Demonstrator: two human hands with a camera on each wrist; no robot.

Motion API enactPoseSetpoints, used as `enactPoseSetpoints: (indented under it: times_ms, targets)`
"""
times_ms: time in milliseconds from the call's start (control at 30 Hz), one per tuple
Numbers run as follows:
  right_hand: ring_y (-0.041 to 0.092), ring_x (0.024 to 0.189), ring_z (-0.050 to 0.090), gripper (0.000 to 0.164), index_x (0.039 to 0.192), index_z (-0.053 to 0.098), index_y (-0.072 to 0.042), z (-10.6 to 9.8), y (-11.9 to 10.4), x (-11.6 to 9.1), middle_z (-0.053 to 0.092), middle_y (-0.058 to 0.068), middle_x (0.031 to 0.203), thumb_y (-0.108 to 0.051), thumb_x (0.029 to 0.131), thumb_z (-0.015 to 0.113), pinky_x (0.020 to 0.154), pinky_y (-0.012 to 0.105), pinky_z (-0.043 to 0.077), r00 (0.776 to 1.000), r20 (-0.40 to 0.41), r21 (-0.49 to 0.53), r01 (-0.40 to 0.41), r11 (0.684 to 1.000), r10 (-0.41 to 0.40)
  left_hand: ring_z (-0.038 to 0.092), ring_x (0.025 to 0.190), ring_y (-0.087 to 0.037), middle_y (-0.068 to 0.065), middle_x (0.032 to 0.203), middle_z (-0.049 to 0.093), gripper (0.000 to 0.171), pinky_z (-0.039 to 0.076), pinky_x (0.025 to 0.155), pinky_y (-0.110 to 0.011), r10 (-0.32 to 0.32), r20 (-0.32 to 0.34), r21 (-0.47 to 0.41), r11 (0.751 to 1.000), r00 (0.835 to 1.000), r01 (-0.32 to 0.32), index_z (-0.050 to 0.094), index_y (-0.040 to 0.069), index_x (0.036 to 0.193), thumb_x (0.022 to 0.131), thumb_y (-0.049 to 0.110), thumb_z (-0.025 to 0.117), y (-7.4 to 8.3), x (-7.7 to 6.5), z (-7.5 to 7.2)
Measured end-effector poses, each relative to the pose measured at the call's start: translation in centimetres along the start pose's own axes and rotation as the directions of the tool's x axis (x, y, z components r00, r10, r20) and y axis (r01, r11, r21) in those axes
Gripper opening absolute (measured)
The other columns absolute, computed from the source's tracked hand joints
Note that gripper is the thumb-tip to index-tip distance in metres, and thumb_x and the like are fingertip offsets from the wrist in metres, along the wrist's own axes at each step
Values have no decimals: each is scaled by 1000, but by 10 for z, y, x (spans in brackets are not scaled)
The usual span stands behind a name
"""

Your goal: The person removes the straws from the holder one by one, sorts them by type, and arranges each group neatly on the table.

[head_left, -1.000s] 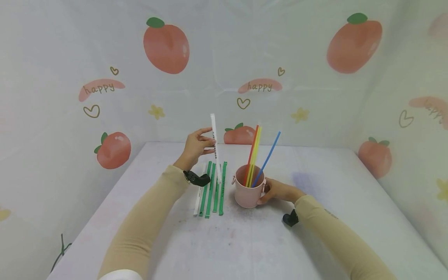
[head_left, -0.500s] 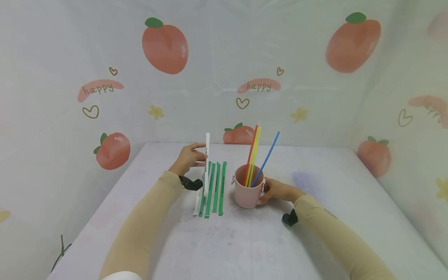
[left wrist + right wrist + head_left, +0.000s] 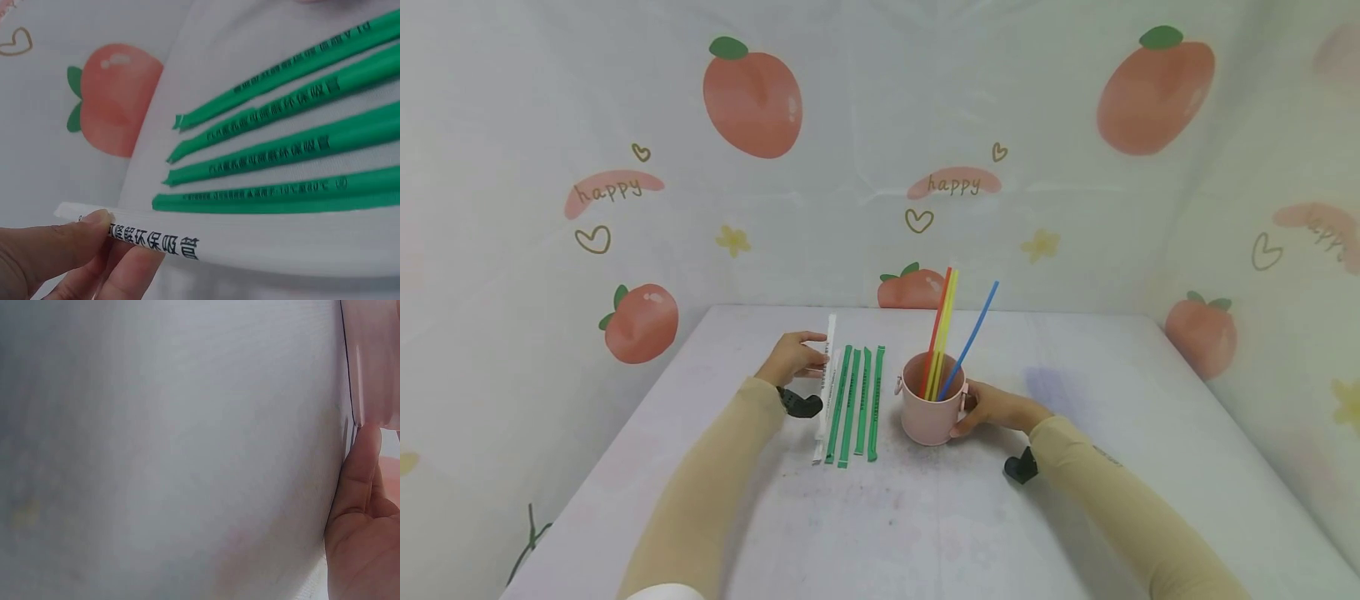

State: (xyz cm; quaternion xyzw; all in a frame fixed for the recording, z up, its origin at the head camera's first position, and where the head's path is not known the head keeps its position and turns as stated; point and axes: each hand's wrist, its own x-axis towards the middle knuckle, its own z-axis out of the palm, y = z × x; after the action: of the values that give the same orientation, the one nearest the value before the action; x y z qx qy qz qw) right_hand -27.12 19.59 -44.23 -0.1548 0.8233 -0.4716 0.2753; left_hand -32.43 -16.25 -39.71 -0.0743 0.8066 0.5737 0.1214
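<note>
White straw (image 3: 829, 337) is pinched by left hand (image 3: 790, 357) (left of green straws (image 3: 862, 400)); pink bucket (image 3: 927, 422) is clasped by curled right hand (image 3: 995, 409).

Left hand (image 3: 65, 253) down at 8 o'clock is pinching a white printed straw wrapper (image 3: 187, 247) near one end, four green wrappers (image 3: 269, 156) sit around 2 o'clock, plus a peach print (image 3: 119, 100) at 10.

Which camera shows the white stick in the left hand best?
The left wrist view. There the left hand pinches the white stick close to the camera, so its black printing looks big. The head view shows it too, but smaller, with tiny printing. The right wrist view doesn't show it.
</note>
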Motion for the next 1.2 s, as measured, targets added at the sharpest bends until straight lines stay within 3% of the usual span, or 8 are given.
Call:
enactPoseSetpoints:
  times_ms: [100, 233, 567, 700, 1200]
  targets:
    - [25, 105, 37, 69, 131, 45, -3, 0, 0, -1, 44, 6, 106, -12, 75, 83, 89, 36, 33, 1000, 1, 11, -4, 1000, 4, 63, 69, -12, -11, 91, 65, 54, 59, 66, -24, -34, -7, 5, 999, 999, 34, 51, 5, 139, 88, -3, 66, -4, 1, -2]
    - [25, 105, 37, 69, 132, 45, -2, 0, 0, -1, 45, 6, 107, -12, 75, 83, 90, 36, 34, 1000, 5, 9, 5, 1000, -5, 66, 68, -13, -15, 97, 67, 54, 58, 63, -22, -77, 6, 15, 997, 997, 77, 51, 4, 138, 87, -5, 66, -10, 4, -4]
    - [25, 106, 37, 68, 131, 45, -3, 0, 0, -1, 45, 6, 107, -12, 75, 83, 90, 37, 34, 1000, -3, 1, 0, 1000, 0, 64, 63, -12, -16, 95, 68, 51, 56, 59, -21, -144, 31, 117, 983, 989, 139, 54, 2, 133, 85, -6, 68, -20, 7, -7]
    - [25, 106, 37, 71, 133, 44, -2, 1, 0, 0, 45, 6, 109, -13, 75, 83, 91, 36, 34, 1000, 6, 4, 5, 1000, -5, 62, 61, -11, -14, 97, 66, 50, 54, 56, -20, -171, -5, 140, 976, 985, 170, 56, 6, 133, 85, -5, 67, -23, 8, -5]
    - [25, 103, 36, 61, 124, 46, -2, 1, -2, -2, 41, 7, 103, -12, 76, 82, 84, 37, 34, 1000, -10, -13, -4, 1000, 4, 60, 57, -12, -14, 96, 66, 48, 53, 52, -20, -165, -54, 203, 964, 985, 172, 58, 6, 130, 85, -1, 70, -27, 9, -1]
